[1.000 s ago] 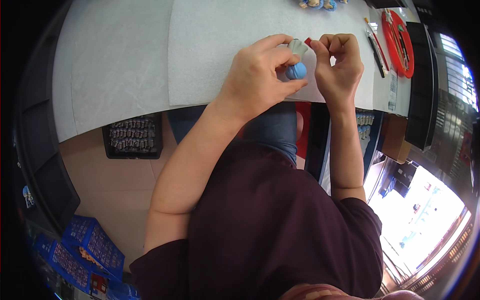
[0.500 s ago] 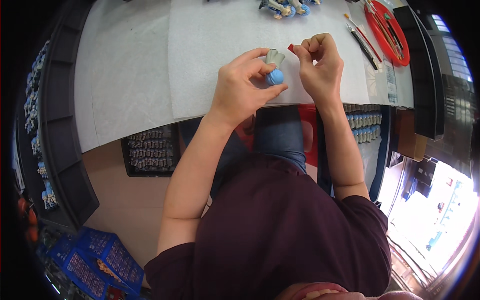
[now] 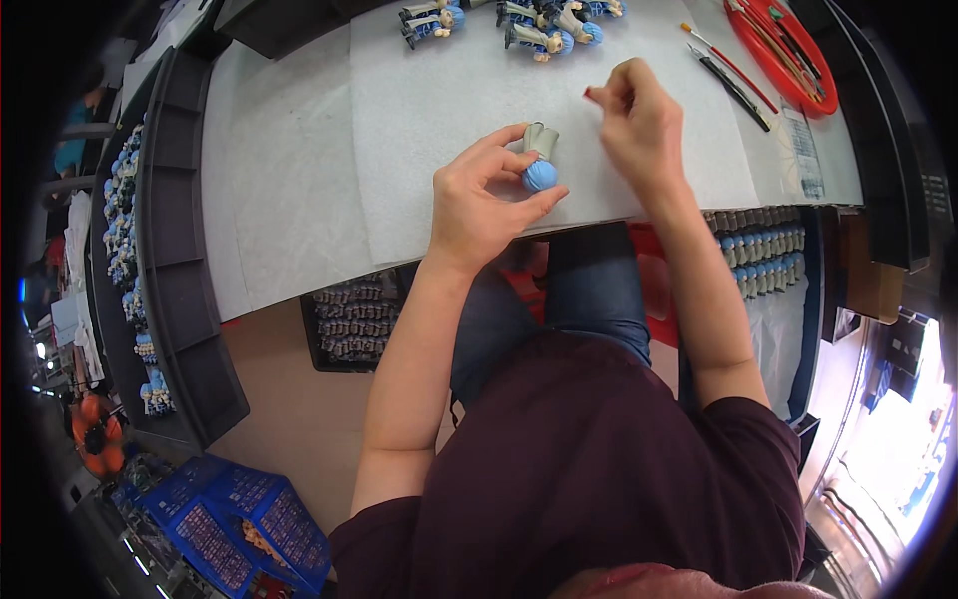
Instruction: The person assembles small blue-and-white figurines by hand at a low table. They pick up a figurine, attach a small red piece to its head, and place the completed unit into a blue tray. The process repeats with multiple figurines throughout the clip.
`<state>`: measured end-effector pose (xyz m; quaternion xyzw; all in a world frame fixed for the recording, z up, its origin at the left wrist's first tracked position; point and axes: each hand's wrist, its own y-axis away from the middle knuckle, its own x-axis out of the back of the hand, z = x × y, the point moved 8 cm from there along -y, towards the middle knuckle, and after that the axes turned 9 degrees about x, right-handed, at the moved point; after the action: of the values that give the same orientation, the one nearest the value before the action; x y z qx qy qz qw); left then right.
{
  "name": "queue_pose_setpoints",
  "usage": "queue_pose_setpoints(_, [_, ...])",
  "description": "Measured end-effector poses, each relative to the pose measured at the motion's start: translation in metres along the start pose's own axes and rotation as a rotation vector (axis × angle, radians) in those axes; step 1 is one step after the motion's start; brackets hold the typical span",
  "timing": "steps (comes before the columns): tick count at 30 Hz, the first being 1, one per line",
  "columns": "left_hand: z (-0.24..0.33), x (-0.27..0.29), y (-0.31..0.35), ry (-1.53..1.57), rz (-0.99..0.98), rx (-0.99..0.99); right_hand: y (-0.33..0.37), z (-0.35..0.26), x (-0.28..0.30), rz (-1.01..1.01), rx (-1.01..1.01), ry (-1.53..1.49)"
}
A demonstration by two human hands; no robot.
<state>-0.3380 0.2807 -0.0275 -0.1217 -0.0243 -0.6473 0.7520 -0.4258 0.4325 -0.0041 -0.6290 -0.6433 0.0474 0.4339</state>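
My left hand (image 3: 481,200) is closed around a small figurine (image 3: 540,176) with a round blue head and a pale grey body. The figurine's head points toward me and its body away, and the fingers cover part of its side. To the right, my right hand (image 3: 644,125) is raised over the table, somewhat blurred. Its fingertips pinch a small flat red piece (image 3: 591,95), apart from the figurine. What the piece is made of I cannot tell.
Several blue-haired figurines (image 3: 544,38) lie at the table's far side. A red tray (image 3: 820,98) of brushes and tools sits at the far right, beside a brush (image 3: 723,60) and a black-handled tool (image 3: 743,100). Trays of figurines (image 3: 763,265) stand below the table edge.
The whole view has shifted, bringing more of the far figurines into sight. My right hand has moved a little away from the figurine, the red piece still between its fingers.
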Motion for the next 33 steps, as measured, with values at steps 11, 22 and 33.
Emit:
queue_pose_setpoints(11, [0.002,-0.005,0.000,-0.093,-0.008,-0.041,0.016,-0.014,0.043,0.069,0.081,-0.001])
queue_pose_setpoints(22, [0.011,0.006,0.004,0.081,0.058,-0.015,0.039,-0.030,0.009,-0.068,0.036,-0.286])
queue_pose_setpoints(33, [0.020,-0.003,0.004,0.056,-0.080,-0.066,0.038,-0.046,0.012,-0.191,0.222,-0.383])
